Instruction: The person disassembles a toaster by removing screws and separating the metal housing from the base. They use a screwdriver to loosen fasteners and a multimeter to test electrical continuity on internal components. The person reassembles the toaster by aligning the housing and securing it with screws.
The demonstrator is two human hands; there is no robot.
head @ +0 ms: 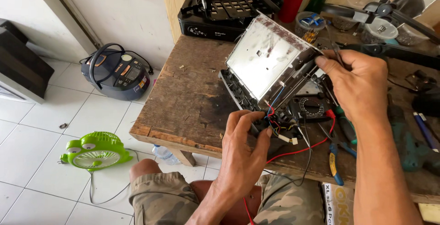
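While your left hand (245, 138) pinches the coloured wires (275, 117) under the tilted metal chassis (266, 57), your right hand (360, 85) grips its upper corner, so tracing them needs steady support.

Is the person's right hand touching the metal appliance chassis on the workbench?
Touching. The head view shows the right hand gripping the upper right edge of the tilted metal chassis, fingertips pressed against it.

**Opened casing on the surface, hands either side**

I see the metal casing (268, 60) tilted on the surface (188, 101), my left hand (245, 144) before it at the wires (279, 124), my right hand (360, 85) on its right edge. Pliers (337, 154) lie right of the wires; a fan (94, 150) sits on the floor (32, 133), left.
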